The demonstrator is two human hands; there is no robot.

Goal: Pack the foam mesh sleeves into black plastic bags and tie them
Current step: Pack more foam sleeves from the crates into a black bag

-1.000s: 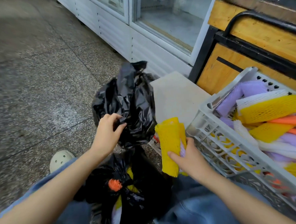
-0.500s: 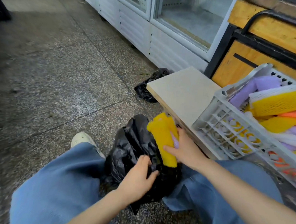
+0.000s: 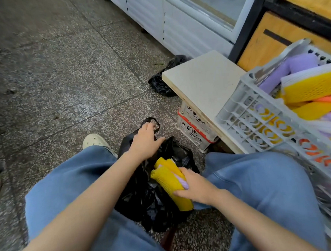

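Observation:
A black plastic bag (image 3: pixel 154 199) sits on the floor between my knees. My left hand (image 3: pixel 144 142) grips the bag's rim near a handle loop and holds the mouth open. My right hand (image 3: pixel 195 186) grips a bundle of yellow foam mesh sleeves (image 3: pixel 170 179) with a purple one among them, its upper end at the bag's mouth. A grey plastic crate (image 3: pixel 254 120) at the right holds several yellow, purple, white and orange sleeves (image 3: pixel 309 86).
A beige board (image 3: pixel 202 82) lies on a small white crate (image 3: pixel 193 130) just beyond the bag. Another black bag (image 3: pixel 163 78) lies on the floor behind it. White cabinets and a wooden counter stand at the back. My white shoe (image 3: pixel 94 141) is at the left.
The right hand has brought the yellow bundle down from beside the crate to the bag's mouth. The left hand shifted up to the bag's rim. The camera tilted further down.

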